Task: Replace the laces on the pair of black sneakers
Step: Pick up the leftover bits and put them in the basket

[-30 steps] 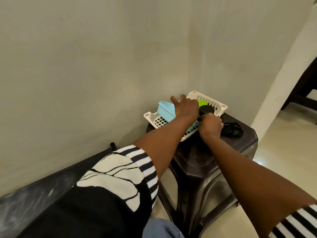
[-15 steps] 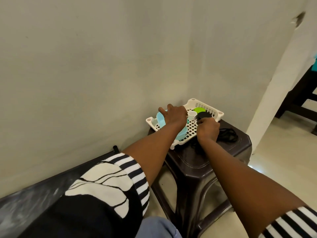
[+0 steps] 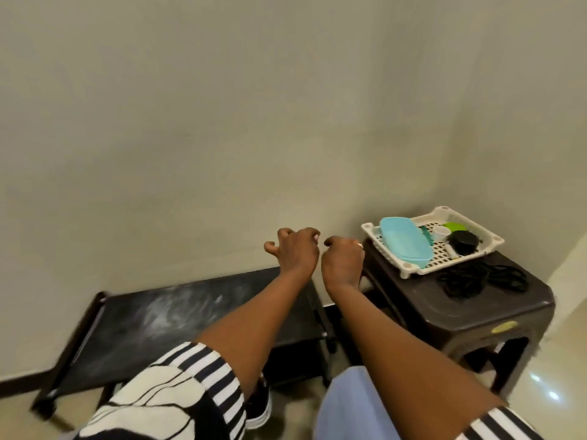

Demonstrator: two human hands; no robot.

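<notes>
Both hands are raised in the air in front of the wall, close to each other but not touching. The left hand has its fingers curled and nothing is seen inside them; the right hand is also clenched into a loose fist and holds nothing that can be seen. Under the hands stands a low black rack, its top dusty. To the right of the hands is a dark stool. On the stool, near its front right part, lie the black laces in a loose bundle, well apart from both hands. Behind the laces a white basket rests on the stool; in it are a blue box, a black jar, a small white cup and a green thing. At the bottom, between the arms, a part of one sneaker with a white sole shows below the left sleeve.
</notes>
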